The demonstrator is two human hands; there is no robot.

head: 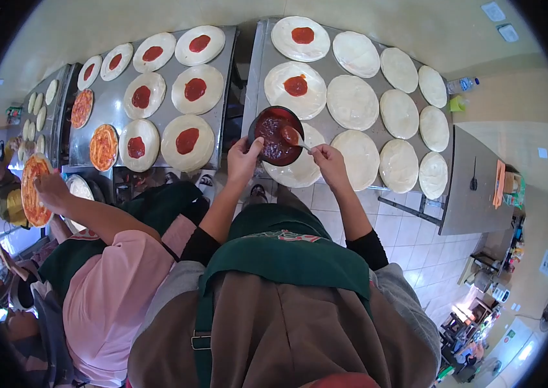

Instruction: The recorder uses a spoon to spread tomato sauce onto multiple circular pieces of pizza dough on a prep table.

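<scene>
My left hand (243, 162) grips the rim of a dark bowl (255, 154) of red sauce (274, 130), thumb over the edge. In my right hand (328, 162) is the handle of a metal spoon (303, 144), its bowl coated with sauce and inside the vessel. Beneath the bowl lies a round of pizza dough (298, 173), partly hidden. Just beyond, another dough round (274, 99) carries a pool of sauce (296, 86), and the one behind it has a similar red pool (302, 35). Plain dough rounds (352, 103) spread to the right across the metal table (254, 63).
A second metal table (167, 104) at left holds sauced dough rounds. Close on my left, a person in a pink sleeve (114, 271) holds a sauce-covered pizza base (36, 190). At right are a plastic bottle (462, 85) and a grey panel (478, 194).
</scene>
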